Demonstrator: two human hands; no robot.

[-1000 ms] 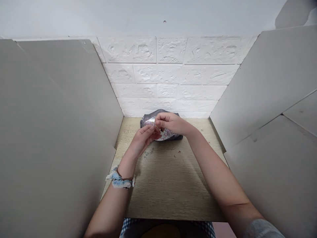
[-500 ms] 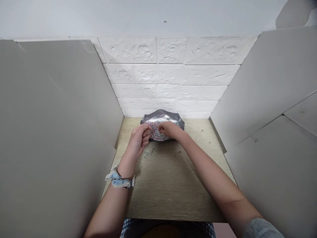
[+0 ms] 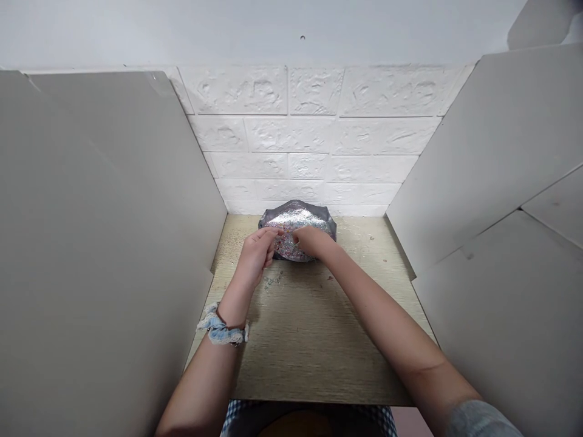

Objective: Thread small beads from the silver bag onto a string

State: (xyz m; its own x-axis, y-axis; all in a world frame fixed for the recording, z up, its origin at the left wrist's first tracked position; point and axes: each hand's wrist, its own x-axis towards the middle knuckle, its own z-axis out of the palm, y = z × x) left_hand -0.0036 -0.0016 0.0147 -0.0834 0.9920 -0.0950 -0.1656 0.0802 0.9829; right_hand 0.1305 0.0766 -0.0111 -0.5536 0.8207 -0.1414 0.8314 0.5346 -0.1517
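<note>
A silvery grey pouch (image 3: 296, 213) stands at the back of the table, its front full of small multicoloured beads or bits. Just in front of its left part, my left hand (image 3: 257, 252) is closed in a pinch, with thumb and forefinger together. My right hand (image 3: 312, 241) reaches over the pouch's middle, its fingers curled and pinched near the beads. What either hand holds is too small to make out. A few tiny clear beads (image 3: 273, 280) lie on the table below my left hand. A blue and white scrunchie (image 3: 222, 328) circles my left wrist.
Grey panels rise on the left (image 3: 109, 230) and right (image 3: 496, 182) of the wooden table (image 3: 314, 346). A white brick-patterned wall (image 3: 314, 133) closes off the back. Small specks (image 3: 330, 278) lie on the table right of centre.
My two hands have come slightly closer together in front of the pouch. The left fingertips have shifted a little to the right. The pouch stays in place.
</note>
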